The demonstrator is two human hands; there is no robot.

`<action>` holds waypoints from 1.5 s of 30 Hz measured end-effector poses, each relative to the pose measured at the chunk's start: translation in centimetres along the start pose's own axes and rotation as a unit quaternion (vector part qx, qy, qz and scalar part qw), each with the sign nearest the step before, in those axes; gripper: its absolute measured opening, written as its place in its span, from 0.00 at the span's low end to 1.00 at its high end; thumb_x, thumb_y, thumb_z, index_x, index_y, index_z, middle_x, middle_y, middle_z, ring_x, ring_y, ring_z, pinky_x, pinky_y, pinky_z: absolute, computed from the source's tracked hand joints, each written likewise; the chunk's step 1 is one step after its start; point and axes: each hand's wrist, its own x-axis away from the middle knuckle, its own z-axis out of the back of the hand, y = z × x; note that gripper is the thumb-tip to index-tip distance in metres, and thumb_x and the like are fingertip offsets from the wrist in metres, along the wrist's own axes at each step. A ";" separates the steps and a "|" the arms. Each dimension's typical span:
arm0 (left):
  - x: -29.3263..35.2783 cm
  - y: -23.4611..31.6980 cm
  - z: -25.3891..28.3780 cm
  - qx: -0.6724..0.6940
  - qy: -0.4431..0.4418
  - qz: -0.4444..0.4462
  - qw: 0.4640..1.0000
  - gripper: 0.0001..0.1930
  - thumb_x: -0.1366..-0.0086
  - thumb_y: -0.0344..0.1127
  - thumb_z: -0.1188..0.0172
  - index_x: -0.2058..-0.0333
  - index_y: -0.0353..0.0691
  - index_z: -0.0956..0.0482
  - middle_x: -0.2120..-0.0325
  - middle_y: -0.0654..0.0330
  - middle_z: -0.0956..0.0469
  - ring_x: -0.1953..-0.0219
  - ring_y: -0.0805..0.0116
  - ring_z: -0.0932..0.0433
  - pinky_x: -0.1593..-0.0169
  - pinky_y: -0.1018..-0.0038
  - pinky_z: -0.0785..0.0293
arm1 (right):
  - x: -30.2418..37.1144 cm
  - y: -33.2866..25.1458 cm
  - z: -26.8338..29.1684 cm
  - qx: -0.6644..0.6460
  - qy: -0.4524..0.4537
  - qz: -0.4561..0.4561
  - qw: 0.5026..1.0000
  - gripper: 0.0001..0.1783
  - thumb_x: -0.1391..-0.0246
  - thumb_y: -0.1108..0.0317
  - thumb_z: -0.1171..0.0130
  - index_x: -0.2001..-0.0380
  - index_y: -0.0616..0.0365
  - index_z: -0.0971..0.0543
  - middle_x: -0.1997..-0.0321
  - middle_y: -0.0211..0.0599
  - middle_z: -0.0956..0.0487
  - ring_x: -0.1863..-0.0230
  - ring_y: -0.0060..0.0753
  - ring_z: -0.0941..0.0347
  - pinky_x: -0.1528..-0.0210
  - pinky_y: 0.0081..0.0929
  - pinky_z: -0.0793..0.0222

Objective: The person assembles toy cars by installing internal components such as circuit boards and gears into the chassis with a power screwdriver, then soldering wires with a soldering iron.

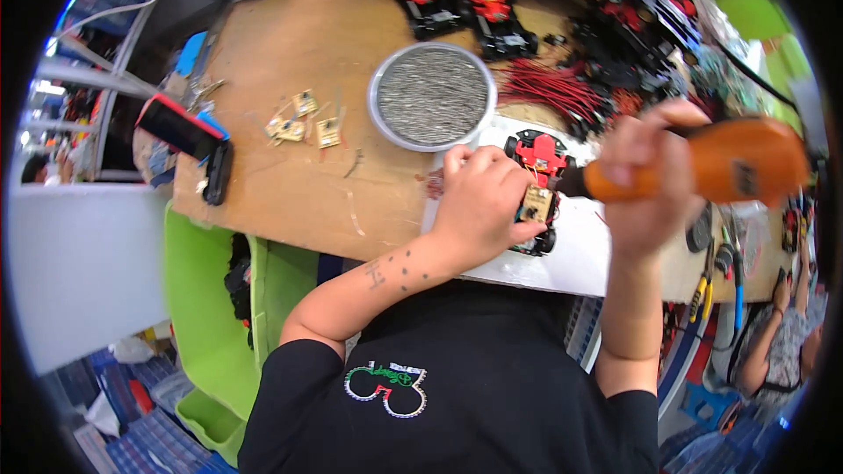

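Note:
A small toy car chassis (542, 153), black with a red top and a tan circuit board (537, 204) on it, sits on a white board (580, 246) at the table's front edge. Curled along its left side, my left hand (483, 206) grips it, thumb near the board. In my right hand (648, 177), slightly blurred, is an orange electric screwdriver (746, 162), held nearly level. Its dark nose points left at the chassis; I cannot tell whether the tip touches it.
A round tub (376, 110) of small grey metal pieces stands behind my left hand. Red wires (553, 88) and several car chassis (500, 22) lie beyond. Circuit boards (327, 132) are at left, pliers (701, 297) at right. A green bin (206, 298) stands below the left edge.

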 end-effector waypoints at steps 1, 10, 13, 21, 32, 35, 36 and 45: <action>0.4 0.3 1.4 -0.013 0.004 0.007 1.000 0.26 0.61 0.47 0.22 0.64 0.45 0.22 0.66 0.65 0.24 0.54 0.63 0.27 0.46 0.58 0.42 | 0.0 -1.2 0.3 -0.066 0.002 0.004 0.998 0.13 0.35 0.63 0.48 0.53 0.58 0.31 0.72 0.29 0.33 0.78 0.20 0.39 0.75 0.21 0.42; 10.9 -1.9 20.3 -0.471 0.113 0.306 0.820 0.25 0.58 0.45 0.22 0.62 0.44 0.21 0.63 0.59 0.22 0.54 0.55 0.25 0.48 0.58 0.36 | 1.4 -2.7 3.7 0.015 0.040 0.018 0.999 0.11 0.36 0.66 0.48 0.53 0.57 0.31 0.71 0.30 0.33 0.75 0.22 0.38 0.70 0.23 0.41; 11.3 -1.3 22.8 -0.583 0.173 0.289 0.740 0.22 0.54 0.42 0.24 0.60 0.45 0.20 0.61 0.61 0.21 0.54 0.56 0.25 0.47 0.59 0.36 | 1.1 -2.4 4.2 0.011 0.060 -0.001 0.998 0.11 0.36 0.66 0.48 0.53 0.57 0.31 0.72 0.29 0.33 0.75 0.22 0.37 0.70 0.24 0.40; -0.9 -3.8 13.3 -0.274 0.095 -0.003 0.957 0.10 0.46 0.37 0.30 0.65 0.44 0.17 0.67 0.63 0.18 0.55 0.61 0.24 0.48 0.60 0.36 | 1.3 -2.4 5.2 0.091 0.141 0.007 0.986 0.16 0.39 0.74 0.41 0.50 0.65 0.32 0.68 0.33 0.27 0.71 0.24 0.30 0.66 0.26 0.31; -17.0 -9.2 -0.1 -0.192 -0.114 0.000 0.975 0.14 0.48 0.31 0.33 0.62 0.34 0.20 0.65 0.48 0.20 0.57 0.47 0.22 0.52 0.56 0.26 | 2.2 -3.2 7.5 0.264 0.152 -0.026 0.952 0.29 0.40 0.75 0.41 0.37 0.66 0.37 0.61 0.30 0.26 0.59 0.21 0.29 0.48 0.23 0.34; -17.3 -10.4 -2.4 -0.207 -0.151 -0.016 0.967 0.12 0.49 0.28 0.35 0.64 0.33 0.22 0.64 0.46 0.22 0.58 0.46 0.23 0.53 0.56 0.25 | 1.9 -3.2 7.2 0.255 0.144 -0.034 0.956 0.29 0.41 0.76 0.40 0.38 0.65 0.37 0.62 0.29 0.26 0.60 0.19 0.30 0.49 0.20 0.34; -17.3 -10.6 -2.8 -0.210 -0.125 -0.036 0.969 0.12 0.50 0.26 0.37 0.65 0.33 0.23 0.63 0.46 0.23 0.57 0.45 0.23 0.54 0.57 0.24 | 1.9 -3.2 7.2 0.247 0.140 -0.039 0.958 0.30 0.41 0.77 0.40 0.38 0.65 0.37 0.62 0.28 0.26 0.61 0.17 0.31 0.51 0.17 0.34; -18.1 -10.9 0.7 0.000 -0.028 -0.008 1.000 0.23 0.53 0.32 0.32 0.56 0.32 0.19 0.62 0.47 0.20 0.58 0.51 0.20 0.52 0.65 0.23 | 1.8 -2.4 7.0 0.312 0.208 0.084 0.923 0.28 0.41 0.74 0.39 0.40 0.64 0.35 0.50 0.37 0.27 0.55 0.23 0.31 0.42 0.26 0.36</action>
